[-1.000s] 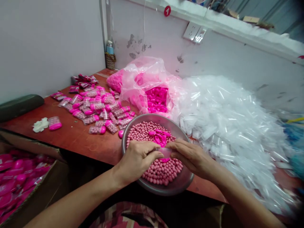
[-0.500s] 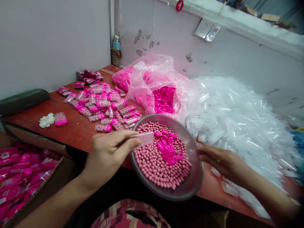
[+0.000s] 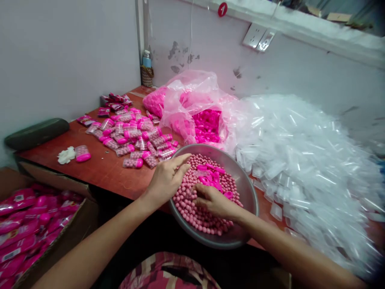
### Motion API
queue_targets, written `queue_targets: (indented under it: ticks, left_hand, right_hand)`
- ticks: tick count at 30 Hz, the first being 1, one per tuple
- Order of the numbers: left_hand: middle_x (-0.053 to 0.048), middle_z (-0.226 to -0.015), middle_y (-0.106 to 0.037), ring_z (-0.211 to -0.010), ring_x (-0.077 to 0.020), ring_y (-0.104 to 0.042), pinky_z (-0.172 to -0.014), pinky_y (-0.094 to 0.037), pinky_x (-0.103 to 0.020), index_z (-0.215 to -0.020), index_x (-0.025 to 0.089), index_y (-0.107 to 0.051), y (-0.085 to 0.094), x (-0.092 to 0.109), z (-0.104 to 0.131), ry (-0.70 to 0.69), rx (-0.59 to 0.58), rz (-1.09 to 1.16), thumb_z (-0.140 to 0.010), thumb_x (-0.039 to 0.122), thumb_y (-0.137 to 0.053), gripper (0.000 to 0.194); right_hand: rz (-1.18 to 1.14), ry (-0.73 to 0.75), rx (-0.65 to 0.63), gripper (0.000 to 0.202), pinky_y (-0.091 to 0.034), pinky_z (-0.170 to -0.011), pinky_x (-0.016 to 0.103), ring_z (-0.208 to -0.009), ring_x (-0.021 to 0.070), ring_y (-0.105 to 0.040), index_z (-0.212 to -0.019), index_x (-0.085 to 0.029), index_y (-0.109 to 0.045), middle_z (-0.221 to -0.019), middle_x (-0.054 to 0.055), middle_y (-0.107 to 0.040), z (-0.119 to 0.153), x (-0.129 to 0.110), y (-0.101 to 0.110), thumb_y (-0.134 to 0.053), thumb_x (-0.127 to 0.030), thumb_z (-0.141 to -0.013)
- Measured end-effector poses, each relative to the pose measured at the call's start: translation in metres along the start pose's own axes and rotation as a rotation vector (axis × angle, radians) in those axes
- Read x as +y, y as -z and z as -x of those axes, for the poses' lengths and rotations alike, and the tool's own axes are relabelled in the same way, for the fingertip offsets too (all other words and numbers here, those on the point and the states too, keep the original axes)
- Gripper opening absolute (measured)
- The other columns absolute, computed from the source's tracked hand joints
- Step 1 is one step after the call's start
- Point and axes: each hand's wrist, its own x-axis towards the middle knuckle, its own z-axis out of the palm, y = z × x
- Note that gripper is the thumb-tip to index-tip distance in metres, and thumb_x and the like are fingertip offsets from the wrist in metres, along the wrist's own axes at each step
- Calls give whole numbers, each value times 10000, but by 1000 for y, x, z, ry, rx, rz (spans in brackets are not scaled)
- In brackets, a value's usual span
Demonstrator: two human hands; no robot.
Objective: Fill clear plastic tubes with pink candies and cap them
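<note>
The bare right hand [image 3: 214,200] was lowered into a round, grey, metallic-looking bowl [image 3: 248,188], its curled fingers set among small, round, dusty-pink beads [image 3: 192,214]; whether any were grasped could not be told. The bare left hand [image 3: 165,178] was held over the bowl's left rim, thumb and fingers stretched towards the beads. Just past its fingertips a flat, transparent plastic container [image 3: 202,173] was partly seen, but whether it was gripped could not be made out. Glossy magenta plastic pieces [image 3: 214,178] were piled on the beads, just beyond the right hand.

The bowl was placed at the front edge of a reddish-brown table [image 3: 117,176]. Behind it was set a translucent pink plastic bag [image 3: 189,82]; to its right were heaped clear plastic containers [image 3: 300,160], and to its left bead-filled, magenta-capped containers [image 3: 132,132] were scattered.
</note>
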Motion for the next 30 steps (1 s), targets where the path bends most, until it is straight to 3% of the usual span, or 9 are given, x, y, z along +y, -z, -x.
queue_targets:
  ticks: [5,9,11,13,17,21,24,26,30]
  left_hand:
    - [-69,-1163,-631,-1026,-210,-609,-865,-498,-307,-1192,178,-564,-1,5,20,130,-107,117,-797,277,-565,407]
    - [-48,-948,-701,-885,-201,-640,-828,-493,-311,-995,178,-664,-16,10,20,134,-236,185,-778,213,-571,239]
    - [-48,-882,-694,-858,-189,-634,-812,-490,-299,-917,155,-672,-23,11,17,149,-266,292,-788,185,-543,185]
    - [-57,-895,-676,-853,-183,-626,-768,-502,-284,-912,136,-657,-26,11,14,219,-303,434,-781,191,-551,177]
    - [-44,-871,-646,-765,-140,-617,-676,-510,-241,-936,125,-630,-29,9,11,420,-389,633,-766,225,-584,202]
    - [-31,-852,-643,-765,-122,-609,-692,-503,-221,-931,125,-637,-31,8,10,450,-415,717,-742,226,-630,214]
    - [-17,-855,-642,-780,-129,-609,-725,-515,-251,-947,145,-635,-33,7,9,458,-339,792,-730,253,-658,244]
    - [-9,-858,-638,-775,-130,-609,-731,-522,-269,-952,156,-632,-34,7,8,467,-299,817,-718,272,-676,265]
    - [-7,-809,-620,-756,-133,-602,-737,-527,-280,-879,128,-639,-36,6,8,461,-333,788,-706,292,-689,244]
  right_hand:
    - [-902,-59,47,188,-496,-740,311,-802,144,-578,-911,-190,-509,-871,4,-580,14,-3,12,-605,-293,-785]
    - [-1094,-54,119,297,-508,-778,340,-857,159,-610,-1019,-202,-512,-962,29,-613,20,-11,12,-639,-302,-769]
    - [-984,-34,164,243,-515,-759,330,-843,160,-616,-971,-200,-523,-927,27,-624,23,-12,14,-625,-308,-779]
    - [-725,17,215,184,-514,-741,309,-814,157,-621,-911,-197,-533,-875,22,-631,28,-10,20,-620,-293,-780]
    - [-182,113,368,214,-505,-712,276,-769,150,-637,-1015,-213,-530,-946,46,-642,39,-8,39,-576,-252,-810]
    - [22,222,392,232,-486,-685,242,-757,139,-632,-1079,-212,-542,-941,48,-655,45,-11,58,-515,-256,-853]
    - [69,176,380,170,-458,-648,220,-697,128,-614,-988,-190,-589,-829,28,-659,47,-7,71,-499,-251,-858]
    - [143,95,328,138,-434,-624,211,-665,125,-598,-879,-179,-614,-758,17,-651,49,1,78,-487,-228,-858]
    - [465,25,15,152,-387,-618,218,-653,128,-573,-767,-163,-628,-725,27,-634,54,15,76,-498,-176,-844]
